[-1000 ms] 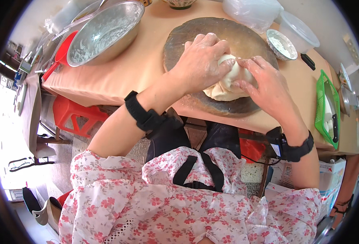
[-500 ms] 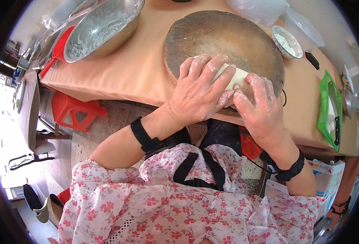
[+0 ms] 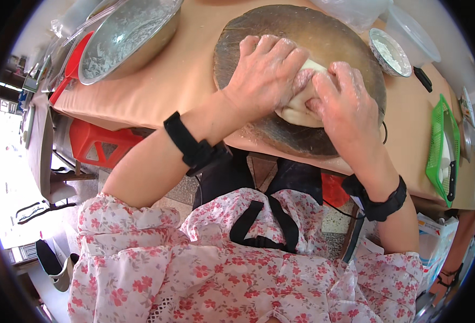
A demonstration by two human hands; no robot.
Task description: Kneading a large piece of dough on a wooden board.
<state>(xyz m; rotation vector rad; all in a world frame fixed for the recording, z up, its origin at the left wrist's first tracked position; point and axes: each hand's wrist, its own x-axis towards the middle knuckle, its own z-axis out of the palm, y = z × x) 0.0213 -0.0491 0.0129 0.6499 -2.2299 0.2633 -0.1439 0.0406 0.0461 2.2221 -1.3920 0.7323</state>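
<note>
Both my hands are on a lump of pale dough [image 3: 299, 116] on the round wooden board [image 3: 278, 24]. My left hand [image 3: 264, 75] grips the dough's upper left side, fingers curled and thumb pressed into it. My right hand [image 3: 347, 107] grips the right side with bent fingers and thumb. Flour and bits of dough cling to my skin. The fingertips and part of the dough are hidden under my hands.
A steel bowl [image 3: 124, 43] and red scoop [image 3: 73, 59] stand left on the cloth-covered table [image 3: 194, 64]. To the right are a bowl of flour [image 3: 388, 51], plastic containers [image 3: 415, 32] and a green basket [image 3: 436, 118] with a knife [image 3: 451, 180]. A red stool [image 3: 86, 140] stands below.
Over the last second both hands moved down toward the board's front edge, then back up and away from me, keeping hold of the dough. More of its folded front shows than half a second ago.
</note>
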